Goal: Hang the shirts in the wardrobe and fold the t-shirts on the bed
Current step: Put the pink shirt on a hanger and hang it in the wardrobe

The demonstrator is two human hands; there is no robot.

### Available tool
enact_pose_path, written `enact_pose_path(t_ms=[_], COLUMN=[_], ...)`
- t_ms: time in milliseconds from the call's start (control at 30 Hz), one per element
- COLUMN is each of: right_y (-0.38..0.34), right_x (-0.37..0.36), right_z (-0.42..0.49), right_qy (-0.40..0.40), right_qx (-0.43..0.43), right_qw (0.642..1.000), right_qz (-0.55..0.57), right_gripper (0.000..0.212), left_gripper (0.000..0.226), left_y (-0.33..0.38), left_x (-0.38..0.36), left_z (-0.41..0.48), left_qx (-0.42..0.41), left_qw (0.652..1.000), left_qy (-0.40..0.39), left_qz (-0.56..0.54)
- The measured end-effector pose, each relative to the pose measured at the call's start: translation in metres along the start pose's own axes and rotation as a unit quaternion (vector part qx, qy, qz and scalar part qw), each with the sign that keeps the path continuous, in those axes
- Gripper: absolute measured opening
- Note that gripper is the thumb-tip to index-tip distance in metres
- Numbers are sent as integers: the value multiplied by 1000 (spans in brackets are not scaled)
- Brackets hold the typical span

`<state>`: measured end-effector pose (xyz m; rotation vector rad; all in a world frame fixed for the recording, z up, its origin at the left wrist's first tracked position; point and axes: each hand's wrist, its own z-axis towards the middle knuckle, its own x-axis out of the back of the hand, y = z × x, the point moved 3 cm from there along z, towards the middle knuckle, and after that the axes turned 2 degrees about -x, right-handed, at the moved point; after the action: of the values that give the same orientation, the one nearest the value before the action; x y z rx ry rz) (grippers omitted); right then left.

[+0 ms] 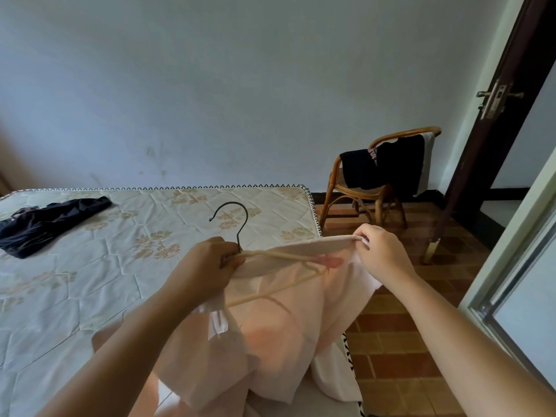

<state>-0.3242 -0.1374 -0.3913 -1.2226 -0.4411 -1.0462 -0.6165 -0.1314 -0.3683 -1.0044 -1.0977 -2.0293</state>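
Visible body: two hands, two forearms. My left hand (207, 260) joins my left forearm (126, 341), which meets the frame edge at 7 o'clock. My right hand (382, 254) joins my right forearm (469, 335), which meets the edge at 4 o'clock. All four parts are bare.

Pale pink shirt (270, 326), floral cream mattress (90, 266) (beige blossoms), black garment (45, 224)
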Motion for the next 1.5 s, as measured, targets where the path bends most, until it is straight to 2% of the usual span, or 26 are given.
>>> enact_pose_path(t_ms=[100,167,300,533,667,767,833,867,900,933,1000,1033,1067,1133,1200,1267,1367,1500], right_y=[-17,-32,-66,-115,-135,-140,-142,-143,-144,-145,-149,-152,-154,-157,-160,-158,-140,-111], right_x=[1,0,-6,-19,1,33,64,82,105,130,183,204,221,245,260,274,294,316], right_z=[-4,-7,-21,-47,-39,-16,0,8,16,24,35,42,51,63,71,74,78,75], right_qy=[10,-11,-93,-136,-155,-157,-154,-129,-70,29,220,260,253,161,96,91,21,-76], right_qx=[7,3,15,71,108,136,165,181,204,228,267,266,259,219,205,215,173,30], right_qw=[999,998,989,966,943,936,941,948,957,963,938,927,928,952,963,959,977,995], right_qz=[30,62,111,209,275,285,254,229,193,142,18,-40,-91,-142,-144,-158,-125,-50], right_gripper=[8,4,9,17,26,16,7,3,7,12,17,26,37,47,36,21,27,39], left_gripper=[25,27,30,28,27,25,21,21,24,28,27,25,24,23,24,25,27,24], left_y=[5,11,20,50,80,105,123,132,142,151,169,178,188,207,225,238,249,257], left_x=[1,2,2,8,31,58,78,87,97,106,122,129,136,143,145,147,148,140], left_z=[5,10,20,42,66,90,107,116,123,130,141,146,149,157,164,168,176,191], left_qx=[6,13,29,16,-35,-85,-132,-159,-184,-203,-229,-239,-248,-266,-281,-290,-302,-284], left_qw=[999,998,995,991,986,977,968,961,953,946,934,930,925,918,916,915,915,929], left_qy=[31,51,96,127,159,194,211,223,237,249,268,274,279,281,265,254,235,183], left_qz=[32,27,10,-26,-43,-42,-42,-42,-42,-42,-54,-63,-72,-91,-106,-115,-124,-150])
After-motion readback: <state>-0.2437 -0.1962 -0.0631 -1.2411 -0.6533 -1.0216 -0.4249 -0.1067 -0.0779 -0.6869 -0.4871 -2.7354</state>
